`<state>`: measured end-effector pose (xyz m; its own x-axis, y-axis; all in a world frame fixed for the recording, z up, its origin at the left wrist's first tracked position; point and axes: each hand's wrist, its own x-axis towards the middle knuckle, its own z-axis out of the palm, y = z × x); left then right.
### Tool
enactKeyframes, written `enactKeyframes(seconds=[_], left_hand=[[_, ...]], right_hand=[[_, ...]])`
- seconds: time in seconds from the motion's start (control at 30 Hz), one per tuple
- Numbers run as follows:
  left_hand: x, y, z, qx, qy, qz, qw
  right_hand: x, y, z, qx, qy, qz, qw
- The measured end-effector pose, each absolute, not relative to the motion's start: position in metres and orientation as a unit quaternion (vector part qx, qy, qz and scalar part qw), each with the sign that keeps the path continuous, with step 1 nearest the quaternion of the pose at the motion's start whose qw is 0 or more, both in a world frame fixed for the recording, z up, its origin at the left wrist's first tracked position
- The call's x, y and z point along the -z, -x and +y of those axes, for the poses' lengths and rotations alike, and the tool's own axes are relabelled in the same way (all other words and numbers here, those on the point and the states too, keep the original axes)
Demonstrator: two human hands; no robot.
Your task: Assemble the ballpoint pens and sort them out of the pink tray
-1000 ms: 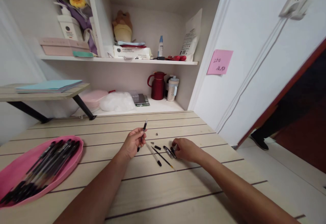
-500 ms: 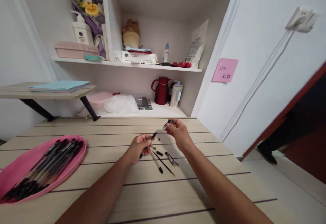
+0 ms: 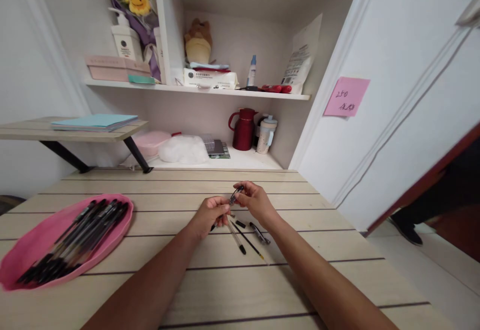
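Note:
My left hand (image 3: pixel 210 216) is closed on a pen, most of which is hidden by the fingers. My right hand (image 3: pixel 255 201) pinches a clear pen cap with a black clip (image 3: pixel 236 195) that sits over the pen's tip end; how far it is pushed on I cannot tell. On the table just below the hands lie a clear pen barrel with a black end (image 3: pixel 238 242), a black ink refill with a yellowish tip (image 3: pixel 250 245), a small black piece (image 3: pixel 240 224) and another clear cap with a dark clip (image 3: pixel 259 234).
A pink tray (image 3: pixel 125 227) full of black pens stands at the left on the slatted table (image 3: pixel 210 290). Behind it a small raised shelf (image 3: pixel 93 135) carries blue-covered papers. The shelf unit at the back holds a red jug (image 3: pixel 243 131) and a cup (image 3: pixel 266 135). A person's leg (image 3: pixel 416 210) shows at right.
My right hand has moved left and brought the cap onto the pen in my left hand; before, the two were apart. The view has shifted slightly.

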<state>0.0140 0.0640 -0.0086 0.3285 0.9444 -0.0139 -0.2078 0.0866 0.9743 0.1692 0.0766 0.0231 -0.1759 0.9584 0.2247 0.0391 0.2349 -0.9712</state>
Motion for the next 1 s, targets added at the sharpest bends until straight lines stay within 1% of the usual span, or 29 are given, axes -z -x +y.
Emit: enactKeyframes(seconds=[0.17, 0.53, 0.67, 0.73, 0.8, 0.87, 0.93, 1.0], left_hand=[[0.008, -0.016, 0.063, -0.467, -0.492, 0.372, 0.633], [0.001, -0.024, 0.059, -0.492, -0.492, 0.378, 0.61], [-0.005, -0.023, 0.057, -0.489, -0.497, 0.342, 0.63], [-0.009, -0.022, 0.057, -0.491, -0.498, 0.34, 0.628], [-0.014, -0.02, 0.057, -0.493, -0.502, 0.366, 0.61], [-0.02, -0.015, 0.056, -0.491, -0.508, 0.398, 0.585], [-0.026, -0.007, 0.052, -0.495, -0.511, 0.424, 0.56], [-0.032, 0.006, 0.045, -0.496, -0.519, 0.462, 0.521]], right_hand=[[-0.025, -0.172, 0.077, -0.458, 0.411, -0.633, 0.47], [-0.03, -0.171, 0.072, -0.476, 0.384, -0.626, 0.485], [-0.045, -0.179, 0.069, -0.473, 0.424, -0.607, 0.477], [-0.048, -0.188, 0.071, -0.444, 0.463, -0.601, 0.476], [-0.042, -0.2, 0.075, -0.396, 0.512, -0.619, 0.444], [-0.029, -0.214, 0.077, -0.326, 0.574, -0.652, 0.372], [-0.011, -0.227, 0.078, -0.206, 0.613, -0.706, 0.289], [0.007, -0.236, 0.076, -0.108, 0.632, -0.733, 0.229]])
